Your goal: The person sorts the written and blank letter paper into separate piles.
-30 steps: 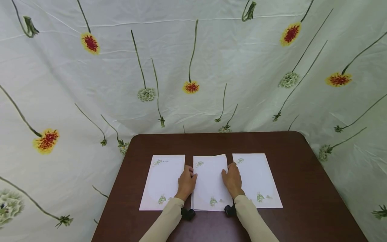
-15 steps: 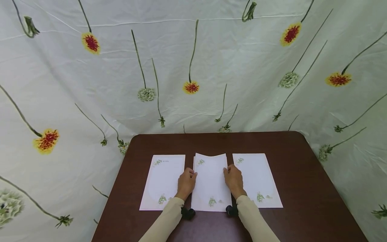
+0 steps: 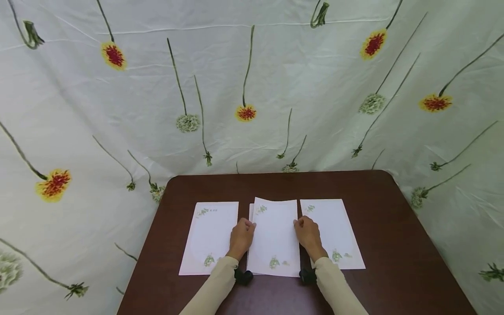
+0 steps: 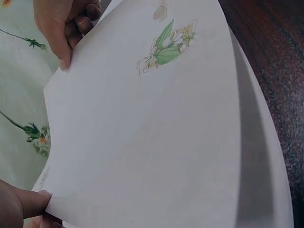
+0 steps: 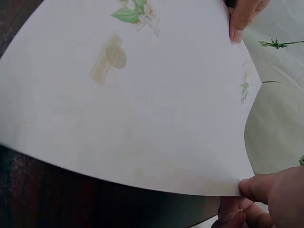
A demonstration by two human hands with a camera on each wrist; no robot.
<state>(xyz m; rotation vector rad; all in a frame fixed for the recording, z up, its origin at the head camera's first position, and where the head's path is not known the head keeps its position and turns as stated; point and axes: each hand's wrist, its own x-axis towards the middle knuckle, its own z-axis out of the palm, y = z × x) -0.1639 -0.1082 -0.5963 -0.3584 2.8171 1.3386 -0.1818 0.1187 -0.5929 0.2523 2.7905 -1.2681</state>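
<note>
A white sheet of paper with green floral prints is held between both hands, its upper edge bowed. My left hand pinches its left edge, thumb on top, as the left wrist view shows. On the opposite edge, my right hand pinches the paper between thumb and fingers. Another sheet lies beneath, its side peeking out past the held one. In the head view a strip of that lower sheet shows at the upper left of the held paper.
A similar printed sheet lies on the brown table at left, partly under the left forearm. Another sheet lies at right, partly covered by the right hand. Behind the table hangs a white flowered cloth.
The held sheet has come up off the one below and shifted slightly, uncovering the lower sheet's left side. My right hand has moved a little right; the left has barely moved.
</note>
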